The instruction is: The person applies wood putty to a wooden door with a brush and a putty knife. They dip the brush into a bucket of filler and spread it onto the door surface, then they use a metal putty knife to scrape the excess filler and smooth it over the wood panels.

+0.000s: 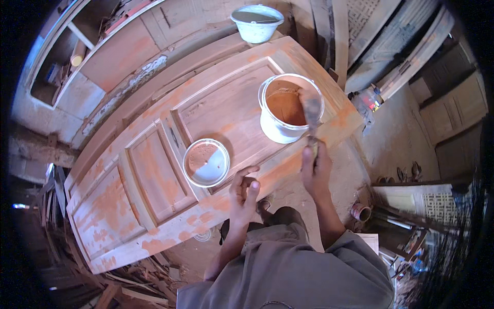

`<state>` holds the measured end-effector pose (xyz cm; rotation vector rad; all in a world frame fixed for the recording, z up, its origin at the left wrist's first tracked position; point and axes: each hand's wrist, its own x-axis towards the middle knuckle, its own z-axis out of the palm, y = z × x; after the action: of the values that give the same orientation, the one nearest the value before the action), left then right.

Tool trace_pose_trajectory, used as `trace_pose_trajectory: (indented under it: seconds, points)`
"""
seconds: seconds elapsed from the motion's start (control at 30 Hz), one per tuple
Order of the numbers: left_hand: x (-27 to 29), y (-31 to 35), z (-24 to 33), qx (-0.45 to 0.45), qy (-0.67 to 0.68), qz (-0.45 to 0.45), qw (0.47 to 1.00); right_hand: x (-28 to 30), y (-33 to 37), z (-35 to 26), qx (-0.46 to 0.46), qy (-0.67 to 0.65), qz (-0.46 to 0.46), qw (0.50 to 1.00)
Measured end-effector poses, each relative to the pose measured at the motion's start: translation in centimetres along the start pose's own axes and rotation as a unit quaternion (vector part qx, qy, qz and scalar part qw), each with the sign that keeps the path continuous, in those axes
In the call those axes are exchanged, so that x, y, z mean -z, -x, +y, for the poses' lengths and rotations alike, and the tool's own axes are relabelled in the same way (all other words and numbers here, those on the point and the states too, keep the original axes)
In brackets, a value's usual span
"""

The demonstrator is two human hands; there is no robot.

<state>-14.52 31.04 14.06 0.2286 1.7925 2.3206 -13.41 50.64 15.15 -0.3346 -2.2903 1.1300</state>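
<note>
My right hand (317, 167) is closed round the handle of a putty knife (312, 110). Its blade, somewhat blurred, reaches over the right rim of a white bucket (280, 133) that holds orange-brown paste (284, 107). To the left lies a round white lid (212, 172) with brownish filler on part of its inner face. Near this lid hovers my left hand (243, 193), fingers apart and curled a little, holding nothing. Bucket and lid both rest on a panelled wooden door (216, 110), which is smeared with orange patches.
A pale bucket of liquid (257, 32) stands beyond the door's far edge. Scrap wood (139, 286) is heaped at the lower left. Boards and panels (406, 51) lean at the right, and a small tin (362, 212) lies on the floor near my right arm.
</note>
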Motion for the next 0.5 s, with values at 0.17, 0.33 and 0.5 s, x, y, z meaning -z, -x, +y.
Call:
trace_pose_trajectory:
  seconds: [0.17,0.33,0.5]
  points:
    - [2.5,4.3,-3.1,0.063,-0.087,0.081,0.991,2.8,-0.8,4.2,-0.120,0.171,-0.129,0.969]
    - [3.6,7.9,-5.2,0.138,-0.093,0.149,0.975,3.7,-1.7,0.9,-0.118,-0.004,0.004,0.993]
    - [3.7,6.7,-4.0,0.111,-0.095,0.091,0.985,4.5,-0.3,5.7,-0.233,-0.049,-0.135,0.962]
